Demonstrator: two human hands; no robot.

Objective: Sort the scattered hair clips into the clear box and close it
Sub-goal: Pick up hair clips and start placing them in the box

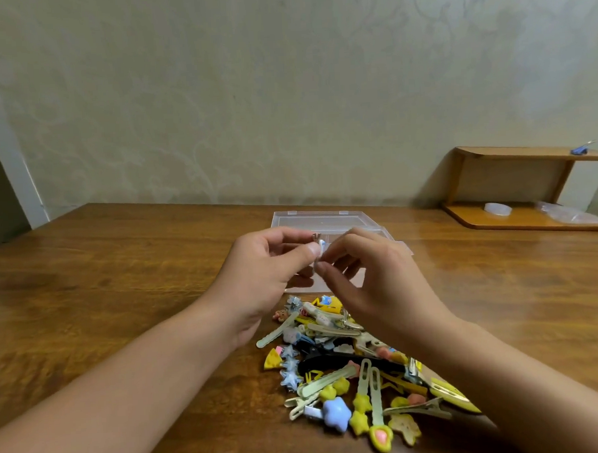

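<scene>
Grained wooden table (122, 285), both hands' (259, 279) (386, 291) grip pinching small clip (321, 247), clear box (324, 218)

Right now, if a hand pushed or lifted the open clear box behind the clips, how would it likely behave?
The clear box looks like thin plastic with nothing visible inside, so it is probably light and would slide readily on the smooth wooden table. Its lid lies open, so lifting by one edge might let it flop at the hinge. Both the left hand and right hand hold a small clip above it.
</scene>
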